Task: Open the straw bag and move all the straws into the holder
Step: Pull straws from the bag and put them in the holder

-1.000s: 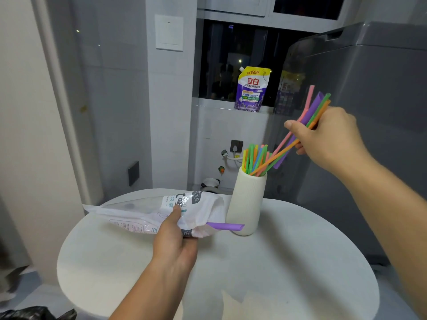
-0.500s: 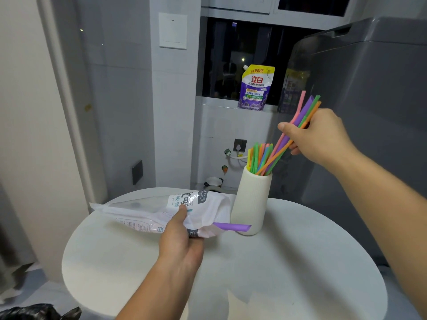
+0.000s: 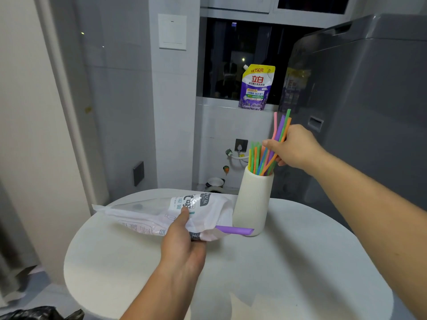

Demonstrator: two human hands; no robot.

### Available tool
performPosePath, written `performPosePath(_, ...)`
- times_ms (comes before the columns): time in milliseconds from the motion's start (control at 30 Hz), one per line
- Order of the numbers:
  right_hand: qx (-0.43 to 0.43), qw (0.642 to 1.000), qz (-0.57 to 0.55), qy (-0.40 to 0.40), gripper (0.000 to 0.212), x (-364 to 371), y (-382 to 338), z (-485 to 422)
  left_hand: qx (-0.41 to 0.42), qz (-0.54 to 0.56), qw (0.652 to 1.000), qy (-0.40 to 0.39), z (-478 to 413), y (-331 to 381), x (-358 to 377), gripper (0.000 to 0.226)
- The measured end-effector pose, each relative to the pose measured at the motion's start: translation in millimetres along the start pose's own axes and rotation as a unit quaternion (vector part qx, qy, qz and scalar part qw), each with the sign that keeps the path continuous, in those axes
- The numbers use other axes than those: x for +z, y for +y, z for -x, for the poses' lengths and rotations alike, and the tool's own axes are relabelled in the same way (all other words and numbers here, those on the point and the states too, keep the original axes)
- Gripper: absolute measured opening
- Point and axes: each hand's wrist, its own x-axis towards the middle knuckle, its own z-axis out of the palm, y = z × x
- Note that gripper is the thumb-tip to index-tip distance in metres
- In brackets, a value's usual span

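A cream ribbed holder point(image 3: 253, 204) stands on the round white table point(image 3: 288, 262) with several coloured straws point(image 3: 255, 158) upright in it. My right hand point(image 3: 293, 146) grips a bundle of pink, purple, green and orange straws point(image 3: 280, 128) just above the holder; their lower ends reach into its mouth. My left hand point(image 3: 182, 239) pinches the white plastic straw bag point(image 3: 161, 211), which lies on its side left of the holder. One purple straw point(image 3: 234, 230) sticks out of the bag's open end, reaching the holder's base.
A grey washing machine point(image 3: 369, 112) stands close behind the table at the right. A purple detergent pouch point(image 3: 256, 87) sits on the window ledge. The wall with a socket point(image 3: 241, 144) is behind. A black bag point(image 3: 34, 314) lies on the floor at the lower left.
My right hand has lowered its straw bundle toward the holder and turned it more upright, so the ends now go deeper in. The left hand and bag have stayed put.
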Motion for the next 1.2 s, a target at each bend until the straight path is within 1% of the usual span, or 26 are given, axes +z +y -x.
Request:
performPosePath(100,-0.01,1.0,-0.02,0.014,0.029,3.4,1.3,1.3,0.003,0.003,1.0,0.0,-0.2,0.0,-0.4,0.019)
performPosePath(167,-0.025,0.998,-0.038,0.037,0.034,5.3,2.1,2.9,0.003,0.003,1.0,0.003,0.1,0.4,-0.7,0.02)
performPosePath(233,-0.039,0.996,-0.043,0.074,0.049,7.2,3.9,3.6,0.0,0.0,1.0,0.006,0.8,0.6,-0.4,0.02)
performPosePath(300,-0.067,0.991,-0.026,0.115,0.069,9.3,6.0,3.5,-0.001,-0.001,1.0,0.011,1.6,0.7,0.3,0.02)
performPosePath(333,-0.087,0.988,-0.013,0.127,0.075,10.4,6.7,3.6,-0.001,0.0,1.0,0.013,1.9,0.6,0.3,0.02)
performPosePath(367,-0.109,0.986,0.004,0.129,0.077,11.6,6.7,4.4,-0.001,0.0,1.0,0.013,2.2,0.9,0.4,0.021)
performPosePath(467,-0.15,0.983,0.035,0.103,0.069,16.6,8.0,7.0,-0.002,-0.002,1.0,0.015,2.2,1.6,-0.1,0.024)
performPosePath(533,-0.144,0.984,0.06,0.088,0.06,19.0,12.9,6.8,-0.003,-0.006,1.0,0.019,1.4,1.3,-0.1,0.029)
performPosePath(567,-0.133,0.983,0.098,0.081,0.055,19.5,15.5,6.5,-0.003,-0.008,1.0,0.02,1.2,1.0,-0.1,0.031)
performPosePath(633,-0.105,0.979,0.164,0.059,0.055,19.9,18.4,6.6,-0.001,-0.007,1.0,0.017,0.8,0.9,-0.4,0.032)
performPosePath(700,-0.093,0.983,0.152,0.05,0.058,18.6,16.4,8.2,0.003,-0.006,1.0,0.013,0.8,0.8,-0.7,0.03)
performPosePath(767,-0.117,0.985,0.11,0.059,0.059,16.7,11.7,9.7,0.006,-0.007,1.0,0.011,0.9,0.1,-0.8,0.028)
performPosePath(800,-0.136,0.983,0.108,0.057,0.059,16.1,9.3,10.4,0.007,-0.007,1.0,0.009,1.2,-0.3,-0.6,0.027)
performPosePath(867,-0.161,0.974,0.155,0.032,0.058,17.3,7.0,11.3,0.007,-0.008,1.0,0.005,2.6,-0.7,0.0,0.024)
performPosePath(933,-0.151,0.972,0.177,0.008,0.059,20.0,9.3,12.1,0.003,-0.01,1.0,0.001,4.6,-0.7,0.6,0.02)
performPosePath(1000,-0.129,0.986,0.098,0.03,0.067,20.9,12.0,13.7,0.001,-0.009,1.0,-0.001,6.1,0.2,1.5,0.014)
performPosePath(1033,-0.128,0.989,0.053,0.055,0.072,20.2,12.3,15.1,0.0,-0.005,1.0,0.0,6.7,1.1,2.1,0.012)
performPosePath(1067,-0.135,0.987,0.036,0.074,0.074,19.5,12.0,16.3,0.0,-0.002,1.0,0.0,7.0,1.8,2.6,0.011)
performPosePath(1100,-0.145,0.985,0.047,0.078,0.072,18.9,11.0,17.3,0.0,-0.001,1.0,-0.001,7.2,2.5,2.7,0.011)
performPosePath(1200,-0.174,0.97,0.158,0.055,0.05,23.5,13.4,17.1,0.001,-0.005,1.0,-0.006,8.4,2.6,3.0,0.012)
